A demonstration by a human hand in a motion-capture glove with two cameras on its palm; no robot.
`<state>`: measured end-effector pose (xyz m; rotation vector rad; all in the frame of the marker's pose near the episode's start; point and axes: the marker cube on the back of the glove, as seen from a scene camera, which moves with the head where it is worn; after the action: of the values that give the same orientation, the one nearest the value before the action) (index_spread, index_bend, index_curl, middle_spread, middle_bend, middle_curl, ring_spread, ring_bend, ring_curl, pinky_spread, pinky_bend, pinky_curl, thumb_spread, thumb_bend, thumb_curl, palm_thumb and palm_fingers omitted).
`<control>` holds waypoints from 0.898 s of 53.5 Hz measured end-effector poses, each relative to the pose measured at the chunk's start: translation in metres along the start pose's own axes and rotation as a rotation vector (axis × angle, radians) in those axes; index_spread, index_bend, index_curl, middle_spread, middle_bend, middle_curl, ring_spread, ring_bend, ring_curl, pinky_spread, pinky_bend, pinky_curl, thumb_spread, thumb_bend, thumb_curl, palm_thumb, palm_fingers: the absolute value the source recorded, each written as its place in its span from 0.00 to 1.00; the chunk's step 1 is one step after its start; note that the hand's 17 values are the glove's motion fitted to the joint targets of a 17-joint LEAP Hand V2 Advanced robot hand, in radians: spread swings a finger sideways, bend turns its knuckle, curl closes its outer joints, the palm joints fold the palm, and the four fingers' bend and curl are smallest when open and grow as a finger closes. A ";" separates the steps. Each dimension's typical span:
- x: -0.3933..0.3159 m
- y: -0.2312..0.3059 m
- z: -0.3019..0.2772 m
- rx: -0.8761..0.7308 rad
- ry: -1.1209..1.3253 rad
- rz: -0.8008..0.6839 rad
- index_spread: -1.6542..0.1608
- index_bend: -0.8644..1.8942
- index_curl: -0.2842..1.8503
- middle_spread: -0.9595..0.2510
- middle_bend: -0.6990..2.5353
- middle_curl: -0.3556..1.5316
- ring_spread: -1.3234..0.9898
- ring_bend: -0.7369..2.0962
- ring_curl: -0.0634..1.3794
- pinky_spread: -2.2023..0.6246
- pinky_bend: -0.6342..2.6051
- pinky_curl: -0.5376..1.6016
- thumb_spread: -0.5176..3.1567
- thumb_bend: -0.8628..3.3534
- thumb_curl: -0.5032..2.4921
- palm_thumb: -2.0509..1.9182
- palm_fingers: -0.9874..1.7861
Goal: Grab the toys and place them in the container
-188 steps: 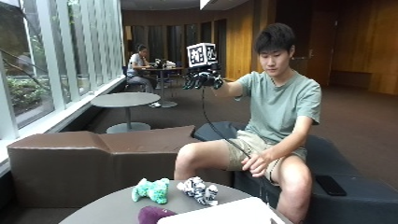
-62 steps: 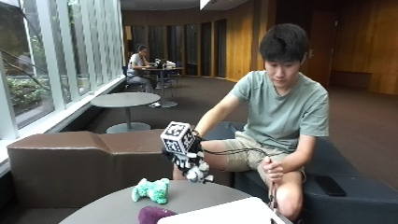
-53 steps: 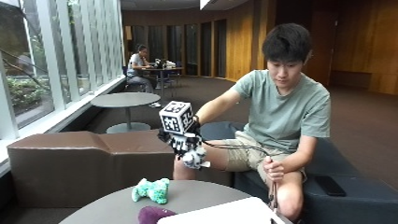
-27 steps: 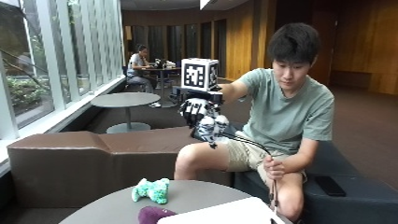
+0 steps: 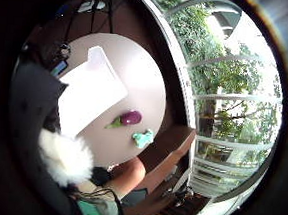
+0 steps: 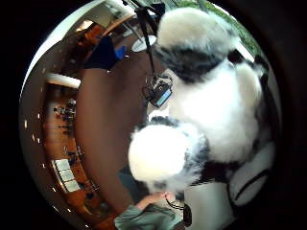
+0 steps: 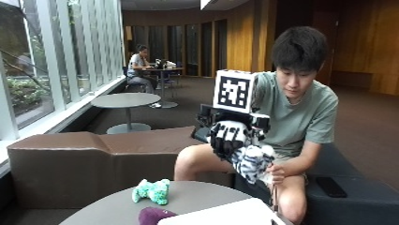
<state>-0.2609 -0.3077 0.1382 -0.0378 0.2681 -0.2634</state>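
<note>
Fingers [image 7: 225, 137] grip one zebra toy [image 7: 254, 161]; two toys [image 7: 152, 191] on table [image 7: 112, 211]

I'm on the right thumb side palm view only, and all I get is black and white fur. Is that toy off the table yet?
Observer: Yes. The outside view shows the right hand holding the black and white plush toy in the air, clear of the table.
Operator: What's left down there?
Observer: A green plush toy and a purple toy lie on the tabletop, both outside the white container.
Operator: Which one is nearer the container?
Observer: The purple one. In the little finger side palm view it lies right beside the container's edge, and the green one is further out.
</note>
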 end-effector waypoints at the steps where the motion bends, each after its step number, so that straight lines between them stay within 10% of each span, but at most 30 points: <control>1: -0.001 -0.002 0.006 -0.020 0.004 0.006 0.79 0.66 0.53 0.64 0.59 0.65 0.42 0.76 0.53 0.65 0.55 0.56 0.25 0.20 0.54 0.67 0.66; 7: -0.005 -0.007 0.044 -0.236 0.019 0.045 0.78 0.62 0.54 0.64 0.58 0.65 0.42 0.76 0.53 0.65 0.56 0.57 0.27 0.20 0.53 0.66 0.59; 16: 0.009 0.000 0.064 -0.342 0.049 0.033 0.81 0.40 0.46 0.67 0.40 0.55 0.47 0.64 0.47 0.71 0.58 0.55 0.40 0.18 0.45 0.55 0.20; 48: 0.221 0.128 0.012 -0.206 -0.020 0.192 0.80 0.36 0.27 0.72 0.26 0.40 0.56 0.40 0.28 0.79 0.47 0.44 0.47 0.20 0.31 0.52 0.27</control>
<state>-0.0197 -0.2423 0.0834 -0.2173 0.2765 -0.0440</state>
